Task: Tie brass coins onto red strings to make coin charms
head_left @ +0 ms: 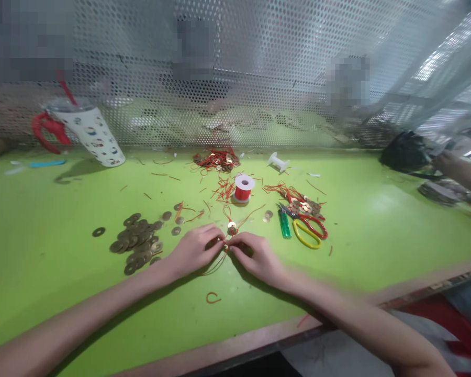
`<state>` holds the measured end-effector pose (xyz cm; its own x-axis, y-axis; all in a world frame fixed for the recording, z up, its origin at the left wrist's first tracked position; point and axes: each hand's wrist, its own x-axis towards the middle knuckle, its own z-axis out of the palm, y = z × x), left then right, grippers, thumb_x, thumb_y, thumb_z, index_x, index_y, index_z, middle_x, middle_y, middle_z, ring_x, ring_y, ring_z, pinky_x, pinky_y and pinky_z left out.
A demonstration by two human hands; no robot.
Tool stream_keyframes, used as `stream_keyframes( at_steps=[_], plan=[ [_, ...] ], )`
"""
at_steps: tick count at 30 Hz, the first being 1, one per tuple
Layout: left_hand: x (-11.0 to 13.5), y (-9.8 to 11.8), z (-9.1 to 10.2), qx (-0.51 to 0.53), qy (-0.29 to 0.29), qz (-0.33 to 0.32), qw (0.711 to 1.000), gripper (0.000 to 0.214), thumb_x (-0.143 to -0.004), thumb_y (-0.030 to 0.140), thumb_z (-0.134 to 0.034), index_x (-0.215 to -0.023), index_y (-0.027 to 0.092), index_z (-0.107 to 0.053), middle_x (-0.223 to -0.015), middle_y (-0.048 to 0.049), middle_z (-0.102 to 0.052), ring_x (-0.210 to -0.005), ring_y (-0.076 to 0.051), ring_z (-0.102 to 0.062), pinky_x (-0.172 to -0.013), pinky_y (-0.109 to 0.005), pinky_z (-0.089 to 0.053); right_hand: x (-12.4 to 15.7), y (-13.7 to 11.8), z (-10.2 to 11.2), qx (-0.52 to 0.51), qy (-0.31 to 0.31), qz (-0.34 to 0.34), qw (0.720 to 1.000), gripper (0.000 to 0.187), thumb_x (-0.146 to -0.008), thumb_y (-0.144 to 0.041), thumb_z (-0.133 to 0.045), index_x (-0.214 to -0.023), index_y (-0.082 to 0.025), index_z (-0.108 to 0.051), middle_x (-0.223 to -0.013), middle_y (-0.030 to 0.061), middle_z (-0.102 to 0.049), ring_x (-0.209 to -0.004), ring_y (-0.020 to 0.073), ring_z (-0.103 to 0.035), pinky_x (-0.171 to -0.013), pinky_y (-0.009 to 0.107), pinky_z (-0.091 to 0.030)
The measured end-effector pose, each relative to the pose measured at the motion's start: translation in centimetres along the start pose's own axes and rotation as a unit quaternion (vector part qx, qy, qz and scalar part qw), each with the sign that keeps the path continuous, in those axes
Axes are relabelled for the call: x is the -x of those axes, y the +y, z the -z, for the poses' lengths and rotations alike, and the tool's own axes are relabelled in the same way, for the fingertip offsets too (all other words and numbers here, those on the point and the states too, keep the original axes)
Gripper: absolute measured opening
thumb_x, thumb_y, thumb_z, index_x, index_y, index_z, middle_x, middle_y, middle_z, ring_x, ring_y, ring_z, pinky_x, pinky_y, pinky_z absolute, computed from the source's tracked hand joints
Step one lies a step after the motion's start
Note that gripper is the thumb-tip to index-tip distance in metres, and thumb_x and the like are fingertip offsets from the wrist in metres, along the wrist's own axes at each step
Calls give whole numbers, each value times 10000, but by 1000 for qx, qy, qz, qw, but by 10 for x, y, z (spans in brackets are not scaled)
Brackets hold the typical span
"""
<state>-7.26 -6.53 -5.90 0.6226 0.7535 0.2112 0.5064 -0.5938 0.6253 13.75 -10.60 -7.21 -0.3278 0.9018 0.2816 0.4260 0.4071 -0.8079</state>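
Note:
My left hand (196, 248) and my right hand (255, 256) meet at the middle of the green table, fingertips pinched together on a red cord (243, 219). A brass coin (232, 226) hangs on that cord just beyond my fingers. The cord runs up toward a spool of red cord (244, 187). Left of my left hand lies a pile of several brass coins (138, 241). A short red cord scrap (213, 298) lies near the front.
A green lighter (285, 224) and yellow-and-red scissors (309, 230) lie right of my hands. Finished cord-and-coin pieces (216, 159) and an empty white spool (278, 162) sit further back. A tilted patterned cup (92, 133) stands back left against the perforated metal screen (259, 78). Another person's hand (453, 165) is at far right.

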Motion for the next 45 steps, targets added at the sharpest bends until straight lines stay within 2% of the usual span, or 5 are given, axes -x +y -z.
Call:
stream_keyframes(
  at_steps=[8,13,26,36,45],
  plan=[
    [-12,2,26,117,-107,70,985,212,-916,384,-626,-919,185,-699,-880,-35,-655,-788,-181,-592,-725,-301,-448,-2,-1,2,21,-6,-6,1000,119,-923,-148,-606,-960,-188,-711,-891,48,-758,-791,178,-695,-735,283,-524],
    [-13,4,23,104,-103,87,985,254,-812,428,-752,-840,184,-686,-773,-4,-589,-710,-166,-522,-649,-284,-384,-2,-3,3,23,0,4,1000,139,-910,-123,-593,-950,-188,-710,-892,46,-759,-804,177,-697,-742,281,-519],
    [-12,2,18,67,-105,105,987,280,-826,447,-713,-891,198,-603,-707,40,-532,-647,-152,-485,-590,-251,-327,-2,-1,2,26,-1,34,999,139,-923,-117,-589,-955,-191,-701,-913,51,-753,-827,175,-690,-765,282,-521],
    [-9,-4,6,51,-78,81,992,302,-881,425,-651,-725,188,-546,-644,42,-512,-592,-128,-464,-574,-242,-304,-1,0,2,29,2,38,999,130,-929,-139,-590,-956,-203,-700,-901,51,-749,-816,178,-688,-753,287,-530],
    [-7,-1,6,50,-81,108,990,343,-924,474,-596,-807,183,-735,-591,16,-582,-554,-134,-499,-536,-240,-297,0,3,1,28,11,23,999,112,-929,-167,-601,-961,-205,-702,-883,51,-746,-800,185,-689,-738,303,-536]
  ],
)
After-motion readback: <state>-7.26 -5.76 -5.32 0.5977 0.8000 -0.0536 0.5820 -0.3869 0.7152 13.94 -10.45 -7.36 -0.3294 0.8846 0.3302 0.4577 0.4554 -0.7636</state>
